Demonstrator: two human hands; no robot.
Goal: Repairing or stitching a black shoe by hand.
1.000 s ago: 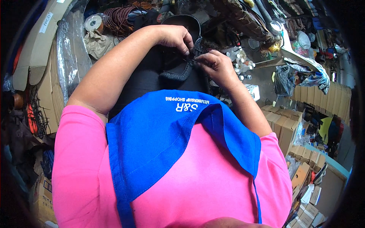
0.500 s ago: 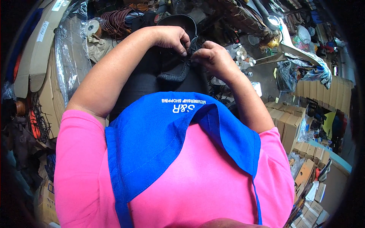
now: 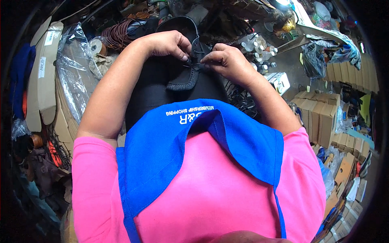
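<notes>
Nearest the camera lies the pink shirt [image 3: 210, 194] with a blue apron [image 3: 162, 150] folded over its chest; from the shoulders both forearms run up and away, converging over a black-clad lap; the left forearm rises bare and slanted inward, its wrist bent so the left hand [image 3: 168, 43] curls down with fingertips pinched on a thin black lace [image 3: 197, 60]; the right hand [image 3: 227, 60] comes in from the other side, knuckles up, thumb and forefinger closed on the same lace, so the two hands sit close together, nearly touching, both clamped on it; the lace belongs to a black shoe [image 3: 187, 75] resting on the lap just under the hands, its stitched toe pointing toward the body; compared with a second ago the hands hold almost the same grip and place, and the shoe has not moved off the lap, though the view has tipped slightly; beyond them sit small white bottles [image 3: 259, 54] to the right, a coil of brown cord [image 3: 119, 34] to the left, and stacked cardboard boxes [image 3: 320, 113] far right.
</notes>
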